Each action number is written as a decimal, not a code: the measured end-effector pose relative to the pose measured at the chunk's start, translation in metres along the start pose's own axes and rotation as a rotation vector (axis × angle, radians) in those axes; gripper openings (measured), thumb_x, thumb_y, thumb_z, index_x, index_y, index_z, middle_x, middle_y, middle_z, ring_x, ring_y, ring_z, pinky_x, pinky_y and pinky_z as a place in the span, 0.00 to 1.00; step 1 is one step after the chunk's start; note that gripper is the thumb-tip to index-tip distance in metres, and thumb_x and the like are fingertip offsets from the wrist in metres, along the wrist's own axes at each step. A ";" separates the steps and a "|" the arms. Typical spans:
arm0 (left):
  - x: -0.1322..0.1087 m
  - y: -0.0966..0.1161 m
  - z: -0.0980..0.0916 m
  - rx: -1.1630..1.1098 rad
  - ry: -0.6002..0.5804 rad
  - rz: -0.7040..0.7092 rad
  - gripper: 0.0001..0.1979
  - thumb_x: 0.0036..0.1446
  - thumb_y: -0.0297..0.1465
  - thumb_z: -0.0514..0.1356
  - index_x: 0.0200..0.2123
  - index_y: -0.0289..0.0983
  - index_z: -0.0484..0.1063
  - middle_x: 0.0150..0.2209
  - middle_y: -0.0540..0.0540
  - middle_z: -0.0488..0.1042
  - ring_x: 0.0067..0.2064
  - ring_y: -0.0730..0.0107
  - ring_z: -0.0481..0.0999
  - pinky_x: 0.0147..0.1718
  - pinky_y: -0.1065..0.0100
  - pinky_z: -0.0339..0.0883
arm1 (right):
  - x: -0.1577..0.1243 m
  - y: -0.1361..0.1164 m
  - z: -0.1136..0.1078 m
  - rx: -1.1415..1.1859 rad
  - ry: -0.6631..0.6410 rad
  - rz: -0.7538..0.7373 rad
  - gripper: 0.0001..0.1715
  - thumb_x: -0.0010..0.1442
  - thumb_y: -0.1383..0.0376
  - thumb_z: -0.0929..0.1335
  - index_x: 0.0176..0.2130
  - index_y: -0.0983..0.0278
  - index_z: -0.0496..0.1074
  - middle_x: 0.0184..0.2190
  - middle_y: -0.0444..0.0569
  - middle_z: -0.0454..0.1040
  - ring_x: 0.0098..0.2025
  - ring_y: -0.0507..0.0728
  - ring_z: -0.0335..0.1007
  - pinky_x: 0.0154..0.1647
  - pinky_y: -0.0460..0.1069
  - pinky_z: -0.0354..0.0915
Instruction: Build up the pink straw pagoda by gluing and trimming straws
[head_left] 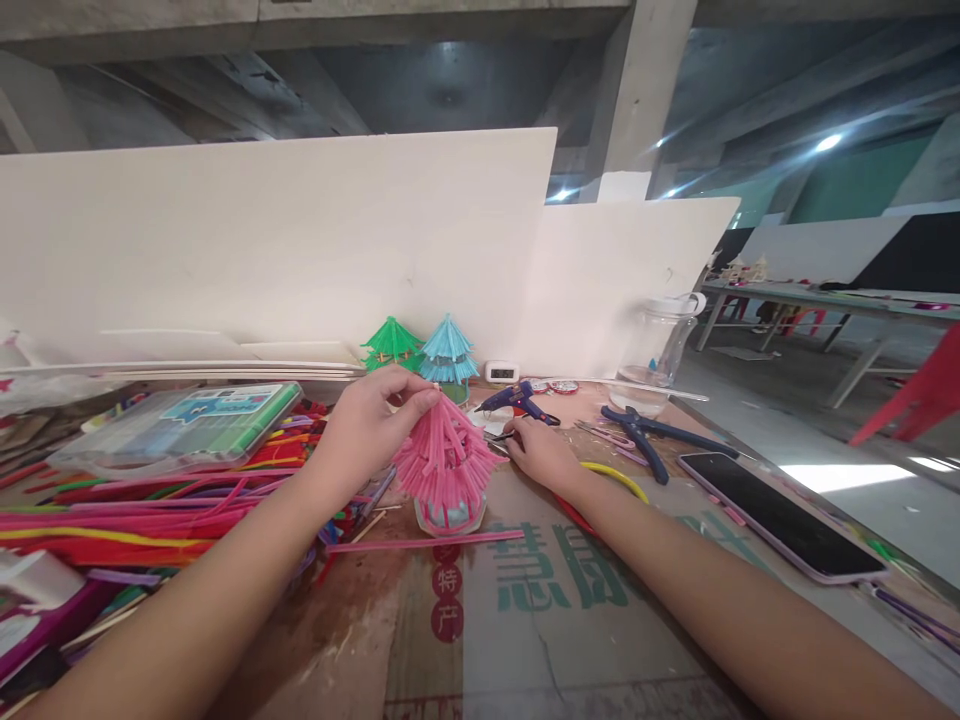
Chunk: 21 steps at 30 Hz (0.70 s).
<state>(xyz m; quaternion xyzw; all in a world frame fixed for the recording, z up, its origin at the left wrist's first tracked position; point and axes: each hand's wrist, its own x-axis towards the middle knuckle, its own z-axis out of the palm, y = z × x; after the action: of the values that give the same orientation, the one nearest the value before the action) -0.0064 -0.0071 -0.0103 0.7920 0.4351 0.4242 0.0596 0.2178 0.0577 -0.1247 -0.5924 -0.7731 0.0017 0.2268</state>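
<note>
A pink tiered tree (444, 470) made of pipe-cleaner pieces stands on a cardboard sheet (540, 620). My left hand (371, 425) pinches its top, fingers closed on the tip. My right hand (538, 452) rests on the cardboard just right of the pink tree, fingers curled over something small and metallic that I cannot make out. A loose pink pipe cleaner (424, 543) lies in front of the tree. Behind stand a green tree (390, 345) and a blue tree (448, 355) of the same kind.
A heap of coloured pipe cleaners (150, 500) and a clear plastic box (180, 425) lie at left. A blue glue gun (517, 400), blue pliers (645, 435), a phone (780, 515) and a clear jar (660, 350) sit at right. White boards (300, 240) stand behind.
</note>
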 end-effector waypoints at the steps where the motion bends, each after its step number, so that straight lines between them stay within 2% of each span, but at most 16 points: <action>1: 0.000 -0.001 0.000 -0.001 0.001 0.010 0.14 0.58 0.40 0.55 0.29 0.38 0.74 0.32 0.48 0.76 0.37 0.66 0.73 0.38 0.67 0.63 | 0.000 0.000 0.000 0.000 0.000 0.000 0.12 0.61 0.69 0.61 0.43 0.67 0.70 0.41 0.54 0.73 0.45 0.56 0.67 0.44 0.47 0.57; 5: 0.001 -0.002 -0.001 -0.019 -0.007 -0.012 0.20 0.59 0.44 0.51 0.29 0.37 0.75 0.32 0.47 0.76 0.37 0.63 0.73 0.37 0.66 0.64 | 0.000 0.000 0.000 0.000 -0.002 -0.002 0.12 0.61 0.69 0.61 0.44 0.67 0.70 0.41 0.53 0.73 0.45 0.55 0.67 0.44 0.46 0.57; 9: 0.005 -0.004 -0.005 -0.243 0.012 -0.132 0.27 0.57 0.52 0.48 0.33 0.37 0.74 0.32 0.45 0.77 0.36 0.63 0.74 0.37 0.66 0.65 | 0.000 0.000 0.001 -0.002 -0.002 -0.008 0.12 0.61 0.69 0.61 0.44 0.67 0.70 0.41 0.53 0.73 0.45 0.55 0.67 0.45 0.47 0.57; 11: 0.009 -0.007 -0.008 -0.301 0.051 -0.152 0.27 0.54 0.54 0.50 0.32 0.36 0.73 0.31 0.45 0.77 0.34 0.64 0.74 0.37 0.65 0.66 | 0.000 0.001 0.001 -0.002 -0.001 -0.008 0.12 0.61 0.69 0.61 0.44 0.67 0.70 0.41 0.53 0.73 0.45 0.56 0.67 0.45 0.47 0.58; 15: 0.013 -0.013 -0.016 -0.227 0.094 -0.155 0.20 0.52 0.49 0.55 0.25 0.37 0.69 0.27 0.47 0.74 0.33 0.66 0.72 0.37 0.65 0.65 | 0.000 0.000 0.001 0.000 -0.004 -0.008 0.12 0.61 0.69 0.61 0.43 0.67 0.70 0.41 0.53 0.73 0.45 0.55 0.67 0.45 0.47 0.58; 18: 0.013 -0.013 -0.018 -0.305 0.103 -0.179 0.15 0.48 0.43 0.60 0.29 0.37 0.69 0.26 0.49 0.73 0.32 0.67 0.73 0.38 0.65 0.65 | 0.000 -0.001 -0.001 0.000 -0.010 -0.005 0.12 0.62 0.69 0.61 0.43 0.67 0.70 0.41 0.54 0.73 0.46 0.56 0.67 0.45 0.47 0.58; 21: 0.012 -0.010 -0.018 -0.410 0.101 -0.187 0.15 0.45 0.40 0.63 0.33 0.36 0.69 0.27 0.49 0.74 0.32 0.67 0.75 0.37 0.65 0.67 | -0.001 -0.002 -0.002 0.000 -0.015 -0.003 0.12 0.62 0.69 0.61 0.43 0.68 0.71 0.41 0.54 0.73 0.45 0.56 0.67 0.45 0.47 0.58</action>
<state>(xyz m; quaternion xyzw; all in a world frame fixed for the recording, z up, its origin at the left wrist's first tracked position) -0.0222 0.0031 0.0042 0.6972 0.4139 0.5355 0.2364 0.2171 0.0562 -0.1229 -0.5912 -0.7756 0.0060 0.2211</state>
